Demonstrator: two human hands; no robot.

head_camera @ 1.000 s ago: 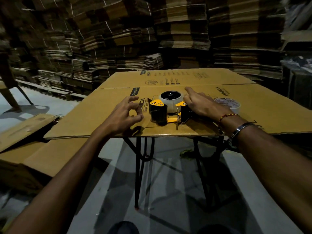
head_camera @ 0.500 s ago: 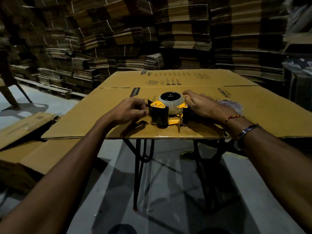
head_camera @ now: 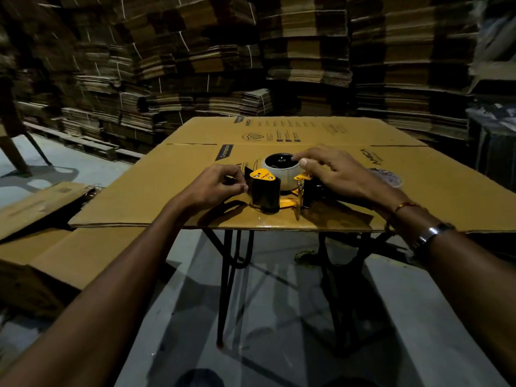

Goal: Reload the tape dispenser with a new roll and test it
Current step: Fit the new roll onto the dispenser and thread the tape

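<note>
A yellow and black tape dispenser [head_camera: 265,191] lies on its side on the flattened cardboard sheet [head_camera: 173,191] that covers the table. A pale tape roll [head_camera: 282,174] sits on its hub, dark core facing up. My left hand [head_camera: 220,182] pinches at the dispenser's left end, fingertips against the black roller part. My right hand [head_camera: 332,174] rests over the right side, its fingers touching the roll's top rim. What the left fingertips pinch is too small to tell.
Another tape roll [head_camera: 389,177] lies on the cardboard behind my right wrist. Tall stacks of flattened cartons [head_camera: 279,51] fill the background. More cardboard [head_camera: 42,219] lies low at the left. The table's black metal legs [head_camera: 226,275] stand on a grey floor.
My left hand moved right from the open cardboard and closed its fingers at the dispenser's left end. My right hand shifted its fingers onto the roll's rim.
</note>
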